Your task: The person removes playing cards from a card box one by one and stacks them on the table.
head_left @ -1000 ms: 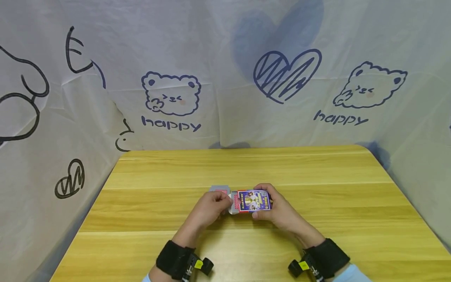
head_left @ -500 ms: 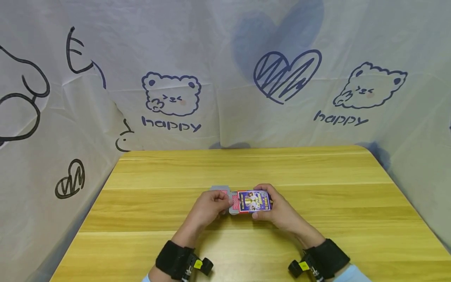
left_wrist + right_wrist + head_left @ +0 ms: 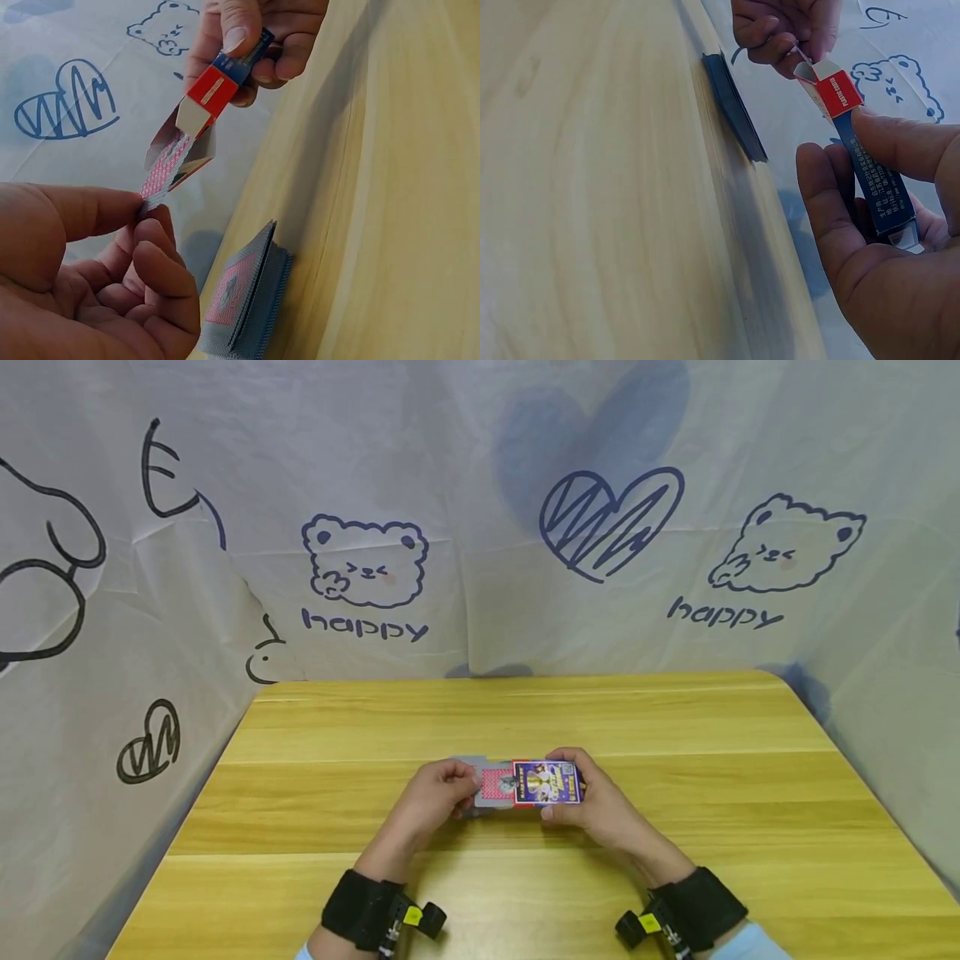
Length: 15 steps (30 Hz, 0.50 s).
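My left hand pinches the outer end of some playing cards between thumb and finger. They have red-patterned backs with pale borders, and stick partway out of the open end of a card box. That box is blue and red with a trophy picture on its broad face. My right hand grips its sides, thumb on the near edge and fingers on the far one. Below the hands, a separate stack of cards lies on the table, partly covered by the left hand in the head view.
The wooden table stretches out around both hands. White cloth with bear and heart drawings hangs behind it and at both sides. Each wrist wears a black strap with a small camera.
My left hand has moved left, drawing the playing cards farther out of the box, so more of their red back shows. The right hand and card box have shifted very slightly right.
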Motion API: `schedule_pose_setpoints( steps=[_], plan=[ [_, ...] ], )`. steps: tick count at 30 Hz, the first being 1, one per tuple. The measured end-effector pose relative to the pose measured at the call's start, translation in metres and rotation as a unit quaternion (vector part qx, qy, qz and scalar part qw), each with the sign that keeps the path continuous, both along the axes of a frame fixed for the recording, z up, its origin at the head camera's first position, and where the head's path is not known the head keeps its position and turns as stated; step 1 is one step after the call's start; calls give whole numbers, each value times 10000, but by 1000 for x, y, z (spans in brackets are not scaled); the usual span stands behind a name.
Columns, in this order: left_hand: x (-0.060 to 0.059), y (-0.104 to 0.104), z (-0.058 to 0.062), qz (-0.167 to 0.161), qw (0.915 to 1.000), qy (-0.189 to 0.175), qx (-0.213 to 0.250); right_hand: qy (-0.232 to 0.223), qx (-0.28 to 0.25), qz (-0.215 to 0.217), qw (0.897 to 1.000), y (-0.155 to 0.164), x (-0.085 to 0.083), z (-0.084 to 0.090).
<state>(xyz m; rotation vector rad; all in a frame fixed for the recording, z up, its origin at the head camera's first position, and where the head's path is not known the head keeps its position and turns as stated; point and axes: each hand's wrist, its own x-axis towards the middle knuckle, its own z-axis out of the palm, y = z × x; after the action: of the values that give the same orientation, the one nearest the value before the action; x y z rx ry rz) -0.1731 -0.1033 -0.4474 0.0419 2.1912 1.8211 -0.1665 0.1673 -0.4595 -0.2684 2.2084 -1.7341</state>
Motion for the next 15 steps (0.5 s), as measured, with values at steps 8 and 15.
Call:
schedule_pose_setpoints(
  steps=[8,15],
  plan=[
    [-2,0,0,183,9996,-93,201,-11,61,26,10000,-1,1,1],
    [-4,-4,-1,247,9994,35,257,-43,49,-6,10000,0,0,1]
  ],
)
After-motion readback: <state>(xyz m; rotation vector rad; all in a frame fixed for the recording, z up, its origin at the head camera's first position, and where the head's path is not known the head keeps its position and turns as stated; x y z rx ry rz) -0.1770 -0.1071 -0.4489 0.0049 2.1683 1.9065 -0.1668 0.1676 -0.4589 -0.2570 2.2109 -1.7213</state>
